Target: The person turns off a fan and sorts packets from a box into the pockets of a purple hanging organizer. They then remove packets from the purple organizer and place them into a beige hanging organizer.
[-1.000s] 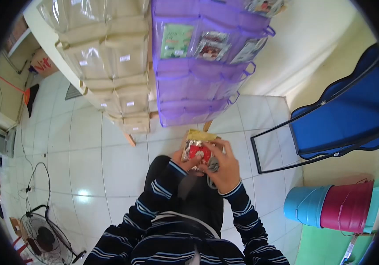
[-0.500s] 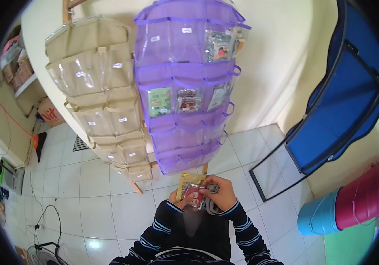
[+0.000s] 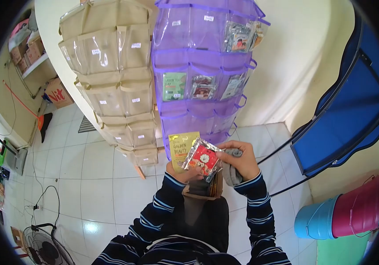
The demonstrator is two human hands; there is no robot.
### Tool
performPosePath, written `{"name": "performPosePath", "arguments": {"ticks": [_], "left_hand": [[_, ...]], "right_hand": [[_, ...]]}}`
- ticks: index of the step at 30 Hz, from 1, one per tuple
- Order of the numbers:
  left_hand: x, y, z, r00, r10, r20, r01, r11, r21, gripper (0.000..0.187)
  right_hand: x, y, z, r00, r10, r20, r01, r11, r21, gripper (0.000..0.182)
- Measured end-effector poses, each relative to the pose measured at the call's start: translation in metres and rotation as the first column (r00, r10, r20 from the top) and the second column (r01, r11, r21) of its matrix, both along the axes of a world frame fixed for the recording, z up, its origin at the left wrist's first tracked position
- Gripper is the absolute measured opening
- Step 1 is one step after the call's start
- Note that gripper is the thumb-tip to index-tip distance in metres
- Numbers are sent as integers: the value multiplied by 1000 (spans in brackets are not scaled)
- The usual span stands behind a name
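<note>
Left hand [image 3: 180, 174] clasps the yellow packet [image 3: 180, 145], long axis running near to far, and your thumb presses the red packet [image 3: 206, 160] overlapping its right side. Your right hand [image 3: 246, 162] pinches that red one's right edge, the grey cloth [image 3: 231, 173] tucked in too. Far side, the purple organizer [image 3: 198, 109]; near side, the box [image 3: 216, 193]. Count: one yellow, one red showing, one cloth, one box, two organizers, the beige organizer [image 3: 103, 64] left.
</note>
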State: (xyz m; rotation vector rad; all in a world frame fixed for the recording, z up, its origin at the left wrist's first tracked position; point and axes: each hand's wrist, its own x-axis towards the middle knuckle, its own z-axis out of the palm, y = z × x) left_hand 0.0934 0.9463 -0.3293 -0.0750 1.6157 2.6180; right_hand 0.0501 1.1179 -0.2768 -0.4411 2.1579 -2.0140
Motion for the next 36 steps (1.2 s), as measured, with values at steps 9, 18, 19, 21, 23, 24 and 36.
{"name": "performPosePath", "arguments": {"ticks": [9, 18, 19, 21, 23, 24, 36], "left_hand": [[6, -1, 11, 999, 15, -47, -14, 1000, 23, 37], [-1, -4, -16, 965, 17, -261, -86, 964, -252, 30], [7, 5, 15, 984, 72, -166, -75, 997, -13, 33], [6, 0, 8, 980, 114, -165, -100, 991, 93, 37], [6, -6, 9, 981, 142, -136, -108, 967, 230, 37], [6, -8, 7, 977, 162, -135, -139, 976, 169, 42], [-2, -20, -21, 994, 106, 9, -104, 948, 301, 41]], "right_hand": [[-1, 2, 6, 994, 57, 92, -49, 994, -93, 18], [-24, -19, 41, 815, 370, -445, -85, 837, 541, 27], [-23, -27, 55, 848, 409, -338, -84, 732, 676, 19], [-41, -22, 82, 709, 389, -589, 39, 812, 583, 15], [-67, -15, 141, 806, 157, -570, 30, 952, 305, 10], [-74, -20, 175, 796, 46, -604, -17, 998, 54, 9], [-254, -68, 291, 642, 258, -722, 568, 472, 674, 28]]}}
